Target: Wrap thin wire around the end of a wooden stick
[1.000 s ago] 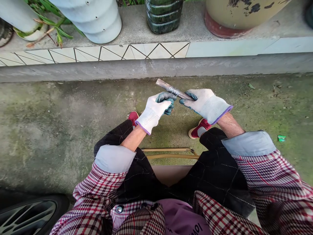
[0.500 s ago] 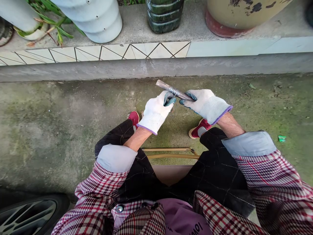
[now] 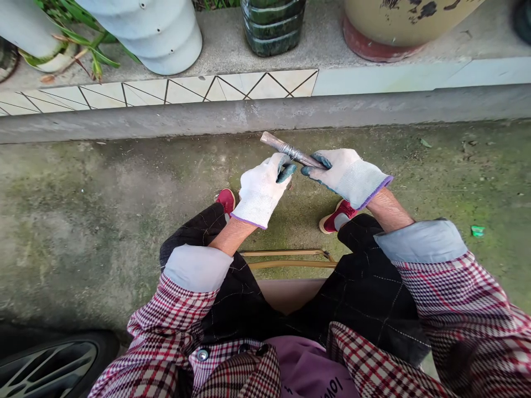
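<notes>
Mossy concrete ground (image 3: 103,204), far ledge (image 3: 224,36), gloved right hand (image 3: 346,172) clamped on wire-wrapped rod (image 3: 291,150), left hand (image 3: 265,185) curled beside it, its grip unclear

Soft, diffuse daylight, slightly stretched edges.

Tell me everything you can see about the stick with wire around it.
The stick is slim, straight and grey-brown, perhaps wooden. Silvery wire is wound in close turns around its middle. It slants above the ground, its bare end pointing away and to the person's left. The gloved right hand grips its other end, which is hidden. The left hand is beside the wire; whether they touch is unclear.
</notes>
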Motion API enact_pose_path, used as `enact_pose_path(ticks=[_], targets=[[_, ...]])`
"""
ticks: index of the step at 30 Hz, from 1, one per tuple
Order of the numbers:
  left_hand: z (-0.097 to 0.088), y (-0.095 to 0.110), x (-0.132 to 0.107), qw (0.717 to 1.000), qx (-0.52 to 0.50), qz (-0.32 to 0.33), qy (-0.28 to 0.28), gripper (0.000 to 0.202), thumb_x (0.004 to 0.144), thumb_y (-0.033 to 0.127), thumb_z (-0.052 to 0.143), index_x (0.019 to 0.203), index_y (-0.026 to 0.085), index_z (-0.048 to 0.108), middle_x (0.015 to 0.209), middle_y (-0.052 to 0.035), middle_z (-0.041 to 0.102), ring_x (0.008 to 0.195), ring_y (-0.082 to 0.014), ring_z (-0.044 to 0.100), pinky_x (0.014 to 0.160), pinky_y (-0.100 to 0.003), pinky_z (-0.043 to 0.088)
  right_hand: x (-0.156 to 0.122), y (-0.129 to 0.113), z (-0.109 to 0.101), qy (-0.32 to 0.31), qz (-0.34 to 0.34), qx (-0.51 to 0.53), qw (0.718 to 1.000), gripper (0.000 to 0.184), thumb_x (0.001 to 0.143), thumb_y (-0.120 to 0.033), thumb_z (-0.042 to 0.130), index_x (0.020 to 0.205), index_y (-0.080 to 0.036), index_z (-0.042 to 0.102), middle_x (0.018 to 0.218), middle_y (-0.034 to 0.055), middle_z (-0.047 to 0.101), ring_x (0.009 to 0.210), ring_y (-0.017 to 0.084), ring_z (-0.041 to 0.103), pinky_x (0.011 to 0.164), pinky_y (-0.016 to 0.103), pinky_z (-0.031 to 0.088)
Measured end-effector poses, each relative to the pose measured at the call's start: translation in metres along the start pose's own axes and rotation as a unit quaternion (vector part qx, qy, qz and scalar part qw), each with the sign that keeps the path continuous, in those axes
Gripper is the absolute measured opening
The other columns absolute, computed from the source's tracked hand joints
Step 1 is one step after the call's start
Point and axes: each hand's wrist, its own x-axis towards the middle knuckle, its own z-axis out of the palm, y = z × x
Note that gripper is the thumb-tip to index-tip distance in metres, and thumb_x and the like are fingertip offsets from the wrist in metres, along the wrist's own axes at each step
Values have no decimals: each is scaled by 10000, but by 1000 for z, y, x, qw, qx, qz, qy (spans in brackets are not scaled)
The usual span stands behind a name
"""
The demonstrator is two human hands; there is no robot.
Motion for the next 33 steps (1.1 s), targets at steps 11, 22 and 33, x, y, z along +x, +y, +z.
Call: enact_pose_path(ticks=[11,22,33], targets=[[12,1,10,874,-469,-124,3,212,913,347,638,1027,178,697,743,-5,708,569,-99,628,597,-230,546,-3,-5,-10,-12,42,14,999,229,906,-423,583,781,-232,573,673,22,598,591,171,503,584,334,350],[1,2,12,789,-566,-195,-137,247,899,402,669,893,158,705,651,5,658,458,-65,514,456,-207,427,-8,-10,-5,9,-1,14,1000,244,889,-407,601,747,-251,481,667,24,558,627,178,460,600,334,306],[-2,8,7,811,-526,-206,-154,103,835,224,659,755,175,615,522,88,360,412,-30,252,409,-207,197,-22,-26,-8,-23,1,408,913,115,830,-324,663,881,-233,615,665,-27,495,528,130,459,439,299,415]])
